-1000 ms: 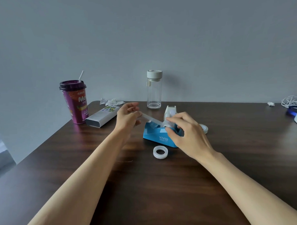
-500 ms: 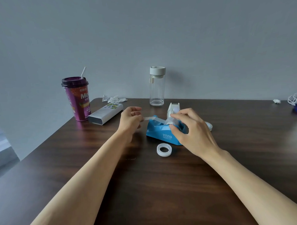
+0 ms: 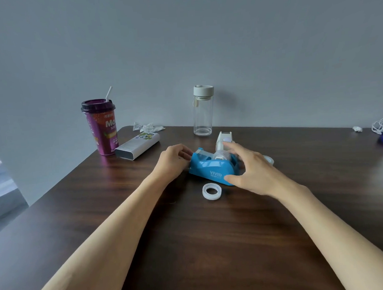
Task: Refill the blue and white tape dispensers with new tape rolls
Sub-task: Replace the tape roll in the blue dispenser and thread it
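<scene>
The blue tape dispenser (image 3: 211, 169) stands mid-table with a clear tape roll (image 3: 221, 155) seated in it. A strip of tape runs from the roll to the cutter end. My left hand (image 3: 171, 161) is curled at that cutter end, its fingertips pinching the tape end against it. My right hand (image 3: 251, 170) hovers over the dispenser's rear with fingers spread, and its thumb touches the blue side wall. The white tape dispenser (image 3: 224, 138) stands just behind, partly hidden. A loose white tape ring (image 3: 211, 192) lies in front of the blue one.
Another tape roll (image 3: 269, 160) peeks out behind my right hand. At the back stand a purple drink cup (image 3: 100, 128), a white box (image 3: 137, 145), crumpled wrapping (image 3: 147, 126) and a clear bottle (image 3: 203, 112). White cable (image 3: 382, 126) lies far right.
My left hand drew the tape strip down to the cutter end. My right hand opened its grip on the roll and spread its fingers. The camera tilted slightly.
</scene>
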The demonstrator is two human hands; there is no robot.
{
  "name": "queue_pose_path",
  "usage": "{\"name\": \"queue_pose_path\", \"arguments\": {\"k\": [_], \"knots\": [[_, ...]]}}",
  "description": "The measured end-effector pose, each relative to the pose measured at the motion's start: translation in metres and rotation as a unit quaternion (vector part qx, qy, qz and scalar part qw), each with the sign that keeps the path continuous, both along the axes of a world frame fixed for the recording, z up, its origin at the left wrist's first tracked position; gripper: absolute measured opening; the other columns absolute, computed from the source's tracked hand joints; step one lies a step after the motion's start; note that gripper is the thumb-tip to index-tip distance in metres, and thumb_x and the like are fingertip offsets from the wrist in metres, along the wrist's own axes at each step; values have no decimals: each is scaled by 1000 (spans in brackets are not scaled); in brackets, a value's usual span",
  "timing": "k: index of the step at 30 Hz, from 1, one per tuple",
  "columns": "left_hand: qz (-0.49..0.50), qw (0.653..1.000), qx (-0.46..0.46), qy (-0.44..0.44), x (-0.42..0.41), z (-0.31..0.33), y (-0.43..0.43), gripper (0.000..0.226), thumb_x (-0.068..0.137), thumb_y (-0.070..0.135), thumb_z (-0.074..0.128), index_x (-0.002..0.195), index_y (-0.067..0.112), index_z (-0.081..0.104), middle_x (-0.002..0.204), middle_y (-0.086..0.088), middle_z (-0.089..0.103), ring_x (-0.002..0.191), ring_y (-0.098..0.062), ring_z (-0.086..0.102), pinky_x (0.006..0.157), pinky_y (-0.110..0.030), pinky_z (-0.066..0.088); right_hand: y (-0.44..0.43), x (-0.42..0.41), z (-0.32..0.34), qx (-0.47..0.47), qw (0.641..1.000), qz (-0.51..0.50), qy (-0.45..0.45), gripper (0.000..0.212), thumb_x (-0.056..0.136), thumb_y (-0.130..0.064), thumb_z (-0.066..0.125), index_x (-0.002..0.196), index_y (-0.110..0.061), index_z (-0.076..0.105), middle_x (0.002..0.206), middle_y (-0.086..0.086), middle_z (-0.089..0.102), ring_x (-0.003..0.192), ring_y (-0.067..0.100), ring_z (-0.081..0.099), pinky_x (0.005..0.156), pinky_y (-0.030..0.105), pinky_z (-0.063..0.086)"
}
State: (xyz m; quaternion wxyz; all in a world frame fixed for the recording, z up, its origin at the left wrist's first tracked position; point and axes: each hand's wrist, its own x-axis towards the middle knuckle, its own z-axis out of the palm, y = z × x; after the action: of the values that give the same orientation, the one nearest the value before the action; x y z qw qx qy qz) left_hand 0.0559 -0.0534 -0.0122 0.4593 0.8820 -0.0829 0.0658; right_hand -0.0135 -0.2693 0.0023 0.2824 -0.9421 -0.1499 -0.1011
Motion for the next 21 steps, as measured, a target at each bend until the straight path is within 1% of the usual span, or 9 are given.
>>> {"name": "queue_pose_path", "arguments": {"k": [3,5,8,12,14,16,18,19,21], "knots": [[7,997,66,-33,-4,-2,3,24,80,3,59,98,17,68,88,2,67,75,-12,58,63,-20,45,-6,1,2,28,999,-15,40,93,71,-24,81,147,-37,28,146,0,49,131,18,49,109,39,40],[13,996,79,-40,-3,-4,4,22,81,7,61,99,16,68,88,3,67,77,-14,57,71,-23,45,-4,-1,2,57,997,-35,40,93,68,-23,85,145,-33,35,144,2,52,126,18,54,107,39,43],[15,994,93,-49,-2,-3,6,21,81,7,64,100,14,68,84,3,64,78,-16,57,76,-25,45,5,-3,0,83,994,-70,30,86,62,-30,89,137,-24,48,133,2,60,111,15,61,98,35,50],[21,995,85,-50,-4,-3,9,21,78,8,69,99,15,67,83,3,65,76,-16,56,75,-23,43,23,-3,4,18,993,-114,5,66,61,-46,86,116,-19,63,110,0,69,97,17,62,84,37,54],[3,996,80,-50,-4,-4,10,22,81,8,67,102,13,66,89,0,69,75,-15,56,75,-22,42,32,0,9,-34,992,-118,-8,57,64,-49,82,106,-15,65,98,1,68,89,19,59,68,33,50],[-15,996,72,-52,-5,-5,12,24,84,7,65,107,12,67,98,-2,73,79,-16,58,78,-23,44,39,5,13,-73,991,-111,-11,44,72,-47,78,96,-12,64,87,2,58,82,20,52,54,27,35],[-25,996,65,-49,-5,-6,14,26,85,8,63,111,14,68,106,-1,73,90,-18,63,87,-25,47,46,13,15,-75,991,-109,-11,33,79,-41,74,74,-13,56,78,3,51,76,22,49,49,26,26],[-30,997,64,-38,-5,-6,15,28,86,8,62,112,15,68,109,0,73,96,-17,64,91,-25,47,48,17,14,-70,992,-109,-9,38,81,-39,73,65,-14,49,75,4,48,73,23,48,49,27,26],[-50,997,64,2,-3,-5,16,36,82,11,62,117,18,66,116,1,70,106,-15,63,98,-26,45,55,25,13,-70,991,-113,-9,46,85,-34,70,58,-16,37,74,7,46,71,24,47,52,29,28]]}}
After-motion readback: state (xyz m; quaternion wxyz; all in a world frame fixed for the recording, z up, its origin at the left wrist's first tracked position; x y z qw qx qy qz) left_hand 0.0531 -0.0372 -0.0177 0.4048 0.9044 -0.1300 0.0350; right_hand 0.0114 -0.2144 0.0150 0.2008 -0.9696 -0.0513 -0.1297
